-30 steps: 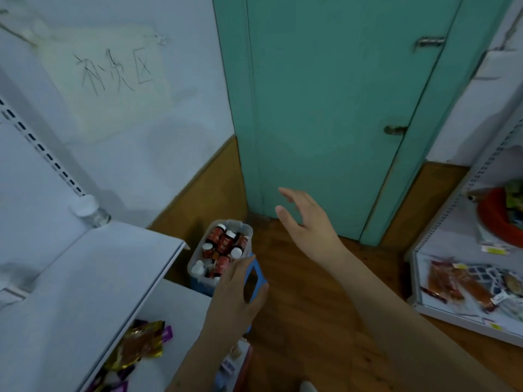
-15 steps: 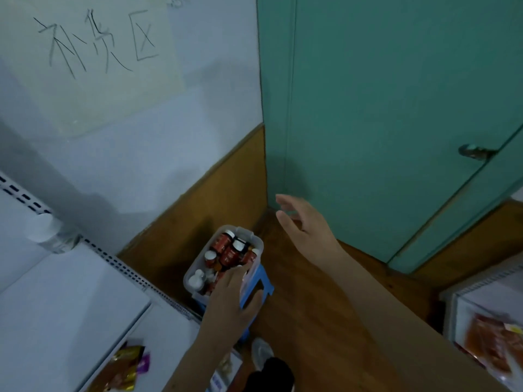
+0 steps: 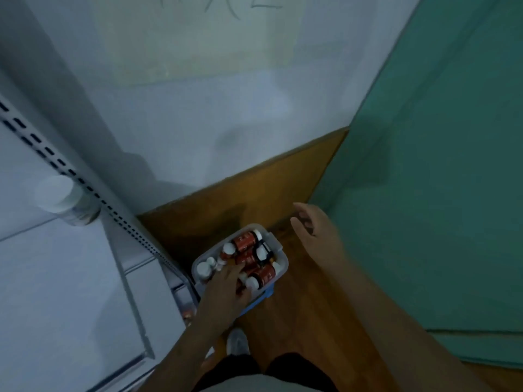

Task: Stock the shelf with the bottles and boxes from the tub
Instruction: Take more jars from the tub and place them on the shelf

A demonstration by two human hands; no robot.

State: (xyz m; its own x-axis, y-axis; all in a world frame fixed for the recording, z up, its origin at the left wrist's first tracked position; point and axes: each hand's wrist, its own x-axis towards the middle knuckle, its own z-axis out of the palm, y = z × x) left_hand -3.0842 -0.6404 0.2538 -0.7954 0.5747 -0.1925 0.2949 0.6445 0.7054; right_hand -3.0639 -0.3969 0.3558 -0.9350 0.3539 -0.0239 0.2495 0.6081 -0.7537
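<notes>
A clear plastic tub (image 3: 283, 262) sits low on a blue stool (image 3: 264, 297) by the wall. It holds several red-labelled bottles (image 3: 245, 241) with white caps, lying jumbled. My left hand (image 3: 223, 292) reaches down into the tub's near side, and its fingers lie on the bottles; the blur hides any grip. My right hand (image 3: 314, 226) hovers open just right of the tub, with loose fingers touching nothing. The white shelf (image 3: 56, 278) fills the left, and one clear white-capped bottle (image 3: 60, 198) stands at its back.
A slotted shelf upright (image 3: 85, 182) runs diagonally beside the tub. A green door (image 3: 438, 193) closes off the right side. Wooden floor (image 3: 305, 321) lies between door and shelf, with my shoe (image 3: 237, 342) just below the stool. A paper sign hangs on the wall above.
The view has tilted down and turned left toward the tub. My left hand has gone from the tub's edge in among the bottles. My right hand stays raised and open.
</notes>
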